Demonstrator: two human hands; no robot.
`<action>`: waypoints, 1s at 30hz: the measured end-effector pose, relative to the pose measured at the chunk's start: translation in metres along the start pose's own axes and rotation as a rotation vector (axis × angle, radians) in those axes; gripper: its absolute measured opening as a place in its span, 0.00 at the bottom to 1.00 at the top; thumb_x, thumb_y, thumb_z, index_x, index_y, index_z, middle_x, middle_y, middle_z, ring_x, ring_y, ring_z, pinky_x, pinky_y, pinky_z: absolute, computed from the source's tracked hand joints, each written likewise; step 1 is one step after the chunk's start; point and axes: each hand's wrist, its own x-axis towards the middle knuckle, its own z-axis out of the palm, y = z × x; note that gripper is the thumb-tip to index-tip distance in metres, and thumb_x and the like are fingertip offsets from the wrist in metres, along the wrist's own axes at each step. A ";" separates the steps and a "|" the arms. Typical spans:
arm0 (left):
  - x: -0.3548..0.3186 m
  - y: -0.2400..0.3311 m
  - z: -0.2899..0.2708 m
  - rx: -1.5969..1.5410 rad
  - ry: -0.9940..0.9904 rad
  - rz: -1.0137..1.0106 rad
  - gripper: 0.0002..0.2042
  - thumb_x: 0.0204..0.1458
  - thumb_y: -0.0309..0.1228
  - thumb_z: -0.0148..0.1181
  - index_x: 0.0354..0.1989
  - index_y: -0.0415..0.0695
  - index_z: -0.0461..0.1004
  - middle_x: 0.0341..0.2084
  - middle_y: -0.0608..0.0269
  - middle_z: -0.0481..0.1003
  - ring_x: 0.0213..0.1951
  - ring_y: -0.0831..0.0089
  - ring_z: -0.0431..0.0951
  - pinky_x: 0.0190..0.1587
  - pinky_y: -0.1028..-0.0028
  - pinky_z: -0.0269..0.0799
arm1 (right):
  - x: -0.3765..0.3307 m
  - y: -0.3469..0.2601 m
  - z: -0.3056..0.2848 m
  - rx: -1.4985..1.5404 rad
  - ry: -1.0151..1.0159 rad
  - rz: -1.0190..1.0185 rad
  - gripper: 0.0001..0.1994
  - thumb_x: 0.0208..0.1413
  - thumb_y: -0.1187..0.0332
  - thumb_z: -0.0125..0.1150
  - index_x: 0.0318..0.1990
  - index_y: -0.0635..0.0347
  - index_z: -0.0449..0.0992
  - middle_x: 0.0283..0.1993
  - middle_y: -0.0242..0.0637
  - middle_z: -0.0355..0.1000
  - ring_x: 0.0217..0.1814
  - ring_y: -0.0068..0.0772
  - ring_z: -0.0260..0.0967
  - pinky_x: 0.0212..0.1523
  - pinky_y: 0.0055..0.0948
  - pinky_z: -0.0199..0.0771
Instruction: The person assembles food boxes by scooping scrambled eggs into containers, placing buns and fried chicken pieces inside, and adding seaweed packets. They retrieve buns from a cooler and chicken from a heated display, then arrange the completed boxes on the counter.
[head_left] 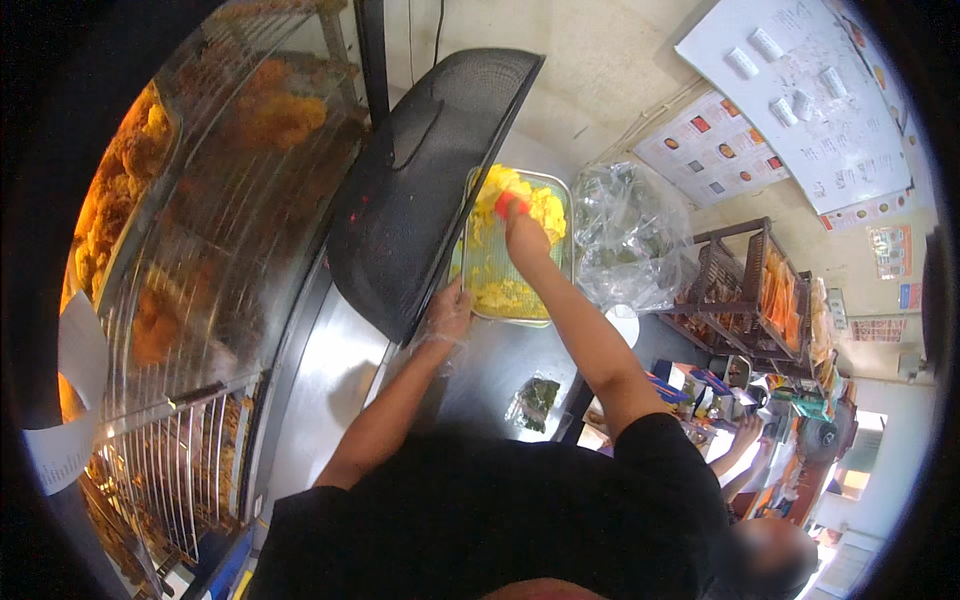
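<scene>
A rectangular metal mesh tray (468,268) lies on the counter ahead of me, with a heap of yellow food pieces (543,212) at its far end and a thinner yellow layer nearer me. My right hand (524,238) reaches over the tray, closed on a small red tool (505,204) that touches the heap. Its exact kind is hidden by the hand and its blur. At the tray's near left corner, my left hand (450,314) grips the rim, with what looks like a clear plastic glove around the wrist.
A black mesh screen (420,170) leans just left of the tray. Beyond it stands a glass display case (250,150) of fried food. Right are a clear plastic bag (630,235) and brown baskets (755,285). A packet with dark green contents (536,403) lies near me. Another person (765,560) is lower right.
</scene>
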 end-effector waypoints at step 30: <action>0.025 -0.036 0.002 0.150 0.073 0.171 0.17 0.54 0.28 0.51 0.52 0.43 0.70 0.16 0.61 0.71 0.15 0.76 0.70 0.19 0.72 0.68 | -0.024 -0.021 -0.079 -0.019 -0.037 -0.119 0.18 0.51 0.72 0.54 0.51 0.62 0.68 0.30 0.56 0.73 0.36 0.55 0.72 0.37 0.48 0.72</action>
